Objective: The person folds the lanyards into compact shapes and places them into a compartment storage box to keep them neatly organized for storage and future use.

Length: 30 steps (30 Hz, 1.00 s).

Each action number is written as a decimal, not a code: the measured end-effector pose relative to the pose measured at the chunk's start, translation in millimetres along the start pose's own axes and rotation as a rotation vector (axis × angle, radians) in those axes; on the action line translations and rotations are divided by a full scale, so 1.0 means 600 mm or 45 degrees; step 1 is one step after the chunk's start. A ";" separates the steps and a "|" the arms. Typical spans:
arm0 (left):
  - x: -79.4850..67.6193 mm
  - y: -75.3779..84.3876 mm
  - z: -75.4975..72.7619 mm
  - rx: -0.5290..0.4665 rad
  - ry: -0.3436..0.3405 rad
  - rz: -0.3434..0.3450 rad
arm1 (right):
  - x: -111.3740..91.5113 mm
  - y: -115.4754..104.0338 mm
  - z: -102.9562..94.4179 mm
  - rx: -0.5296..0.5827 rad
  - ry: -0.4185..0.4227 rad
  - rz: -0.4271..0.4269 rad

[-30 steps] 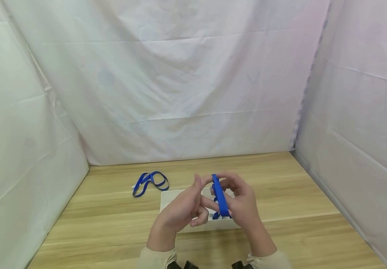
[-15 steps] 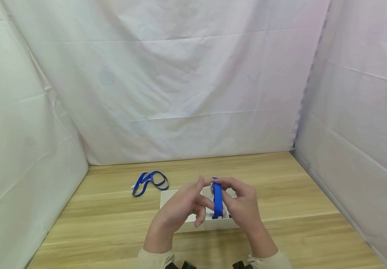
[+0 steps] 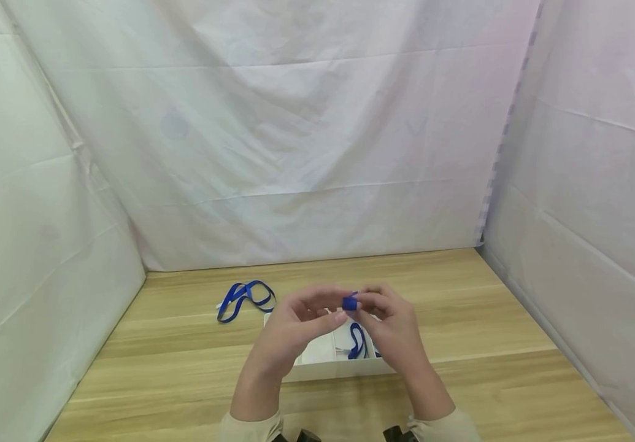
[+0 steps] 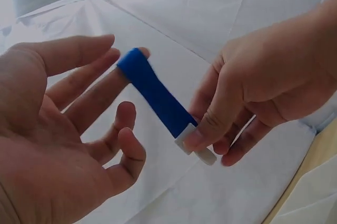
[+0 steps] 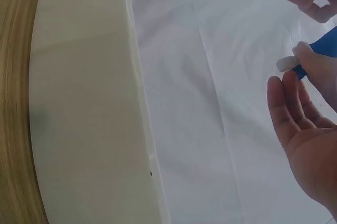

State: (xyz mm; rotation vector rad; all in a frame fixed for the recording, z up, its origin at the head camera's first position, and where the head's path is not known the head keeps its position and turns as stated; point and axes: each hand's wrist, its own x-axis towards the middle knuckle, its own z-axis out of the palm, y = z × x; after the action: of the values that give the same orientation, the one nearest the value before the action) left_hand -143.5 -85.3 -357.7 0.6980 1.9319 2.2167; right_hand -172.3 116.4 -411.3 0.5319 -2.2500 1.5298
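In the head view my left hand [image 3: 289, 331] and right hand [image 3: 391, 325] meet above a white divided box [image 3: 339, 370]. Between them is a folded blue lanyard [image 3: 350, 304]. The left wrist view shows the lanyard's strap [image 4: 158, 95] looped over one extended finger of my left hand [image 4: 73, 124]; its other fingers are spread or bent loosely. My right hand [image 4: 253, 92] pinches the strap's other end at a white plastic clip [image 4: 187, 135]. The right wrist view also shows this pinch, with the white end piece [image 5: 287, 64] sticking out past the thumb.
Another blue lanyard [image 3: 246, 293] lies looped on the wooden table [image 3: 196, 362], left of the box. Inside the box's right compartment is a further blue lanyard [image 3: 354, 341]. White cloth [image 3: 306, 135] hangs behind and at both sides.
My left hand has turned and its thumb has come across toward the strap. The long stretch of strap seen between the hands now looks short in the head view. More of the box's inside shows.
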 end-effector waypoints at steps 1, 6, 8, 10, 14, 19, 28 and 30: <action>0.001 0.000 0.001 0.011 0.041 0.013 | 0.000 0.000 0.000 -0.013 -0.006 -0.012; 0.009 0.004 0.006 0.067 0.251 0.043 | 0.001 -0.010 0.001 -0.017 -0.062 -0.009; 0.013 0.005 0.006 0.091 0.316 0.044 | 0.000 -0.016 0.002 0.017 -0.105 0.044; 0.016 0.006 0.005 0.097 0.372 0.043 | -0.001 -0.024 0.001 0.050 -0.159 0.127; 0.021 0.005 0.002 0.112 0.460 0.068 | -0.003 -0.041 -0.001 0.174 -0.286 0.305; 0.023 0.002 0.002 0.156 0.545 0.085 | -0.005 -0.055 -0.001 0.304 -0.384 0.369; 0.026 -0.005 0.013 0.167 0.748 0.138 | -0.011 -0.064 0.012 0.365 -0.331 0.359; 0.028 -0.006 0.018 0.171 0.780 0.144 | -0.013 -0.063 0.016 0.298 -0.295 0.284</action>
State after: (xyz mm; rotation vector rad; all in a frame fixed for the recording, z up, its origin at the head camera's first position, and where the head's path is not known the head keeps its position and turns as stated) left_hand -154.8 -68.1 -356.1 0.1359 2.3698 2.6080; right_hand -147.6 95.3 -388.1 0.5646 -2.3817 1.9495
